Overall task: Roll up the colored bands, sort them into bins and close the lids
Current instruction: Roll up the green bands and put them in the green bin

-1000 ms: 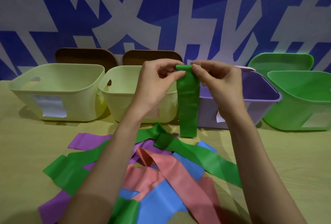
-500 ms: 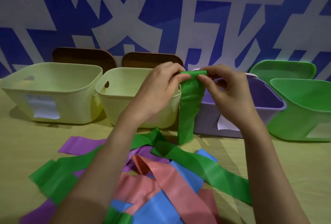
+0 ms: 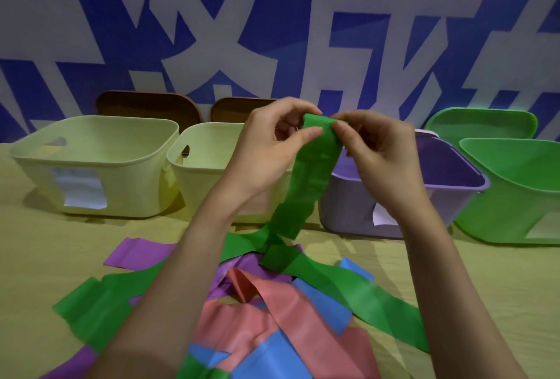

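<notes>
Head view looks down on my two hands raised in front of the purple bin. My left hand and my right hand both pinch the top end of a green band, thumbs in front and fingers curled behind. The band is a thin, smooth, flat strip of stretchy sheet, its top edge folded over between my fingertips. Its long axis runs nearly upright, leaning a little leftward toward the bottom, and its lower end reaches the heap on the table in front of the purple bin.

That heap is a loose tangle of flat strips: green, purple, pink and blue, crossing over each other. My forearms cover part of it.

Left of the purple bin stand two pale yellow bins, smooth plastic with rounded corners and handle slots, with two brown lids propped behind them against the wall. Right of the purple bin sits a green bin, with a green lid leaning behind it. White labels show on the bin fronts. The raised band and my right hand hide the purple bin's near left corner. The table wears a yellowish cloth.
</notes>
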`<state>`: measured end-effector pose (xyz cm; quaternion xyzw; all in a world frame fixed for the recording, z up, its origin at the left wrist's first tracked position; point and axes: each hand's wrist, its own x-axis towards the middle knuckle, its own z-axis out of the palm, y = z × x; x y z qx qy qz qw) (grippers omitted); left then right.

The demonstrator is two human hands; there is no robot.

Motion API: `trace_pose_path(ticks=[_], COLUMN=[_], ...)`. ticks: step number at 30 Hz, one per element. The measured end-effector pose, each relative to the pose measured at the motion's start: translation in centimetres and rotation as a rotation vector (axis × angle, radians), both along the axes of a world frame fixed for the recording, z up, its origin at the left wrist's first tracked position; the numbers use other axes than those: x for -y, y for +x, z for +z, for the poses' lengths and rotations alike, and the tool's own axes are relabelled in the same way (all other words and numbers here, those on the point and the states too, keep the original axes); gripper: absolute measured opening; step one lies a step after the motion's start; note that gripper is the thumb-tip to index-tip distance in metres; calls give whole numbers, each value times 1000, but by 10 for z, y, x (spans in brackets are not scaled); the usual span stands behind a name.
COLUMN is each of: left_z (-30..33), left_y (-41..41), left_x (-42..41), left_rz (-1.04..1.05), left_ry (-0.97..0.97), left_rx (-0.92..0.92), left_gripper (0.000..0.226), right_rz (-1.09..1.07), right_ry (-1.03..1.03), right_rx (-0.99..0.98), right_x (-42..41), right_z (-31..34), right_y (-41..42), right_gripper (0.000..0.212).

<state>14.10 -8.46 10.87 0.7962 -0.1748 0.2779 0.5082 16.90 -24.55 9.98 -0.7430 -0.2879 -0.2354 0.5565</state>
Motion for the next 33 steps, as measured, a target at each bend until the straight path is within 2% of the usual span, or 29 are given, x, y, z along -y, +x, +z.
trace_pose_path(ticks=[6,12,15,19,22,27,33], left_z=[-3,-3,-3,-3,-3,-3,-2], left_y=[1,0,1,2,2,1,1], left_x=[1,4,4,1,2,3,4], left_rz=[151,185,189,176,139,100,95], left_ry=[88,196,173,124,100,17,6], left_rx=[95,148,119,66,11,79,108], left_gripper=[19,17,16,16,18,17,18], right_rz=[-3,-25,0,49,50,25,-36], right_ry=[-18,-68,1,-39,11,62,41], right_rx=[-37,-3,16,21,10,-25,16], right_x=[-3,-2,0,3,2,-1,-1], right_z=[-1,1,1,2,2,2,2], right_y=[-1,-3,-3,-3,-4,-4,-6], right_gripper=[13,17,12,12,11,10,10])
